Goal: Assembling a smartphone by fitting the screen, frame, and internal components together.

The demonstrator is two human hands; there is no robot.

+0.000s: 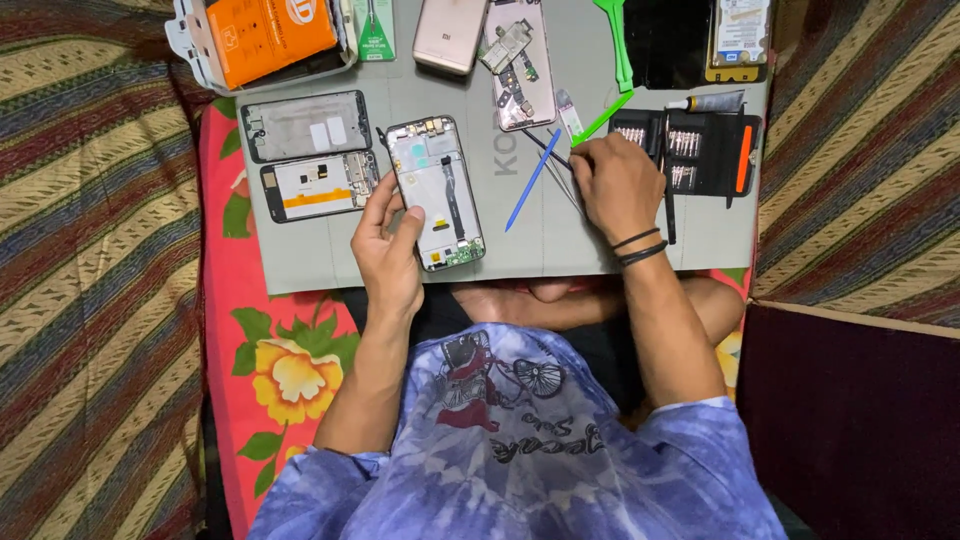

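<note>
My left hand (387, 247) holds an opened phone body (437, 193) by its left edge on the grey work mat (540, 235); the phone's inner boards and a black ribbon cable show. My right hand (617, 183) rests on the mat to the right, fingers curled on the handle of a thin metal tool (545, 148) that points up-left. A blue plastic pry stick (532, 180) lies between the two hands.
Two phone frames (310, 155) lie left of the open phone. Further back are an orange box (268, 35), a gold phone (450, 35), another opened phone (520, 65), green pry tools (615, 50), and a black screwdriver bit case (700, 150) at right.
</note>
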